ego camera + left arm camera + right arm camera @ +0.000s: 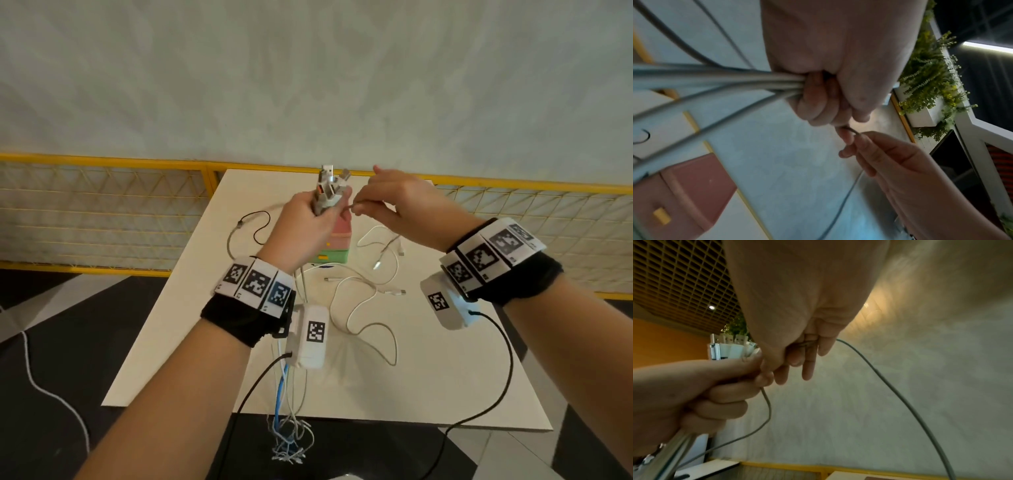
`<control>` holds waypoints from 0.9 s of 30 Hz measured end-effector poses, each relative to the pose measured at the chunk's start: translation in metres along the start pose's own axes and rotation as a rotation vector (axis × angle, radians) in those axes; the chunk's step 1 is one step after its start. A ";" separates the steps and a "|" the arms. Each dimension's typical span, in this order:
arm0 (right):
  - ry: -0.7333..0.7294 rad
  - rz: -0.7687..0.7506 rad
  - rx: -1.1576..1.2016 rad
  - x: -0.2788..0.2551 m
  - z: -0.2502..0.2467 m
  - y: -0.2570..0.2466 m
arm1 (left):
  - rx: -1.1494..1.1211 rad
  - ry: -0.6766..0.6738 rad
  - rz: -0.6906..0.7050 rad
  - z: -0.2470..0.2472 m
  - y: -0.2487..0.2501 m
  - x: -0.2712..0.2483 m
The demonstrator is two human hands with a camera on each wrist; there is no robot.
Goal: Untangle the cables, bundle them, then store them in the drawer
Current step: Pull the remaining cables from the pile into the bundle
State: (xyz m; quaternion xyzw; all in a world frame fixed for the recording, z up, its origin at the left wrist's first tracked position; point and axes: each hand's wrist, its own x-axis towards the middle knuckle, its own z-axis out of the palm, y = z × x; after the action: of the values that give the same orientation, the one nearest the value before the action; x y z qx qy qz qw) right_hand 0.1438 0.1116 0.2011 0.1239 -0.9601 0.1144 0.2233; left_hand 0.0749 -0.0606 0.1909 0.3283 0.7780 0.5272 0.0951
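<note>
Nearest, gathered strands [289,394] are seen hanging off the table [428,383] edge from the left hand [301,222], which is clenched around their plug ends [329,188]. Beyond, a thin cable [890,386] is pinched by the right hand [397,202]; loose white cables [370,291] remain unbundled before the small drawer unit [337,246], so storing is judged far off

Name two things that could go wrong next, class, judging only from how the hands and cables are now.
The left hand grips many cable ends; its hold may slip and spill them. The right hand pinches one thin cable; pulling could tighten a knot. The tails hanging off the table edge might snag.
</note>
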 end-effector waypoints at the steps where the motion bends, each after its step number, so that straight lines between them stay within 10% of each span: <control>1: -0.019 -0.004 0.004 -0.001 0.000 0.001 | 0.055 -0.032 0.001 0.000 -0.001 0.001; 8: -0.097 0.413 0.101 -0.034 0.002 0.045 | -0.073 0.422 -0.027 -0.035 -0.019 0.013; 18: -0.027 0.023 0.098 0.004 0.001 0.018 | 0.113 0.000 0.125 0.001 -0.001 0.004; 27: -0.121 0.340 0.179 -0.027 -0.019 0.018 | -0.141 0.433 0.067 -0.043 -0.009 -0.002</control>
State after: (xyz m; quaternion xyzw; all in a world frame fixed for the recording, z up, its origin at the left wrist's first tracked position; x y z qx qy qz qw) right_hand 0.1697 0.1388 0.2020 -0.0139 -0.9648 0.2277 0.1308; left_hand 0.0517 -0.0970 0.2008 0.2256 0.7302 0.6412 -0.0687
